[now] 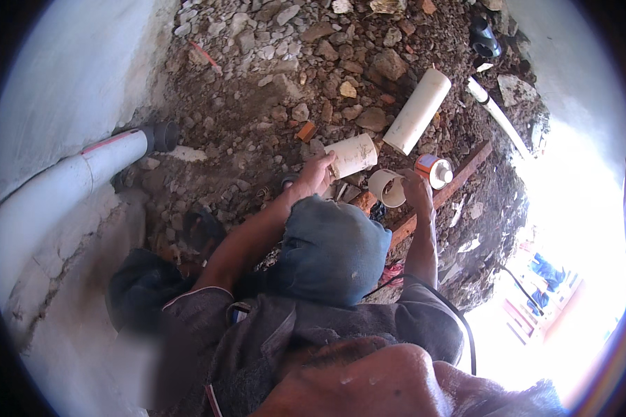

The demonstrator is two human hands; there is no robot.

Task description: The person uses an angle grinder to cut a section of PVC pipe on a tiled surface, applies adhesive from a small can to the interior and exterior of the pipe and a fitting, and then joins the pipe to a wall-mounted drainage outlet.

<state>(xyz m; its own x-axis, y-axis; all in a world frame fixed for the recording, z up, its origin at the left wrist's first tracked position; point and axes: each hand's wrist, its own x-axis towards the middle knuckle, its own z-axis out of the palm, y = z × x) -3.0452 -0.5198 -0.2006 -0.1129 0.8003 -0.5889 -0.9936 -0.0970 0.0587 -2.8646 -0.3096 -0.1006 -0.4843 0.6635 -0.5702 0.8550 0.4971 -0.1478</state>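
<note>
My left hand is closed on the near end of a short, dirt-smeared white plastic pipe piece, which points away to the right. In my right hand is a shorter white pipe ring, its open end facing me and its rim gripped from the right. The two pieces are close together but apart. Just beyond my right hand is an orange and white can with a pale cap. Farther off, a longer white pipe section lies on the rubble. My bent knee is below both hands.
Broken stones and soil cover the ground. A wooden plank lies slanting at the right. Along the left wall runs a white pipe with a grey end. A thin white pipe and a black fitting lie far right.
</note>
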